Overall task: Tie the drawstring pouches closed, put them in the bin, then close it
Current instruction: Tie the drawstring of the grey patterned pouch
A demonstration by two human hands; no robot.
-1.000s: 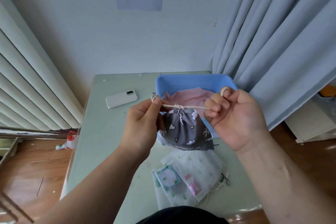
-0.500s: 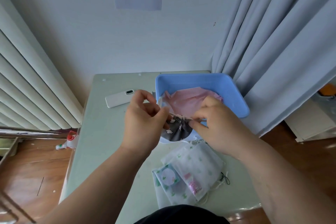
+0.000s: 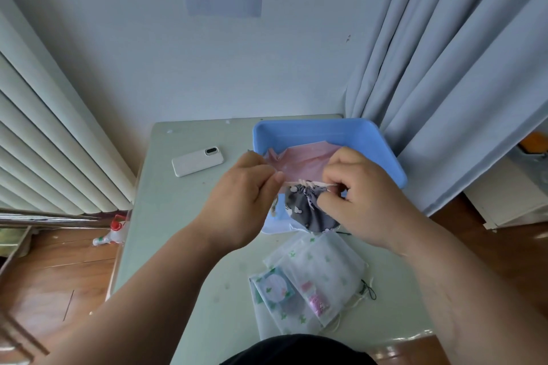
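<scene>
**Desk:** What have you got in the grip?

**Me:** Both hands are on the same cord (image 3: 308, 182). My left hand (image 3: 246, 195) pinches one end between thumb and fingers, and my right hand (image 3: 364, 198) has its fingers curled round the other end. The cord runs taut between them. There's a small knot or loop at the gathered neck of the grey pouch (image 3: 311, 210), though I can't tell from here whether it's pulled tight.

**Desk:** Where is that pouch?

**Me:** It hangs from the cord just above the table (image 3: 184, 216), at the near rim of the bin (image 3: 326, 130). The bin sits at the table's far right corner. The pouch isn't inside it yet.

**Desk:** And how far along are we overall?

**Me:** I'd say early to middle. A pink pouch (image 3: 305, 160) already lies in the bin. The grey one is mid-tie. The white pouches (image 3: 320, 272) are stacked by the near edge, right of the middle, with their strings loose beside them, so I judge them untied.

**Desk:** What's left, then?

**Me:** I finish this knot and drop the grey pouch in, then tie and load the white ones. After that I close the bin, which stands open. A pale sheet (image 3: 274, 224) shows under the grey pouch. It might be the lid, but I can't say for sure.

**Desk:** Anything else on the table?

**Me:** Only a phone (image 3: 197, 161) toward the far left, well apart from the work.
</scene>
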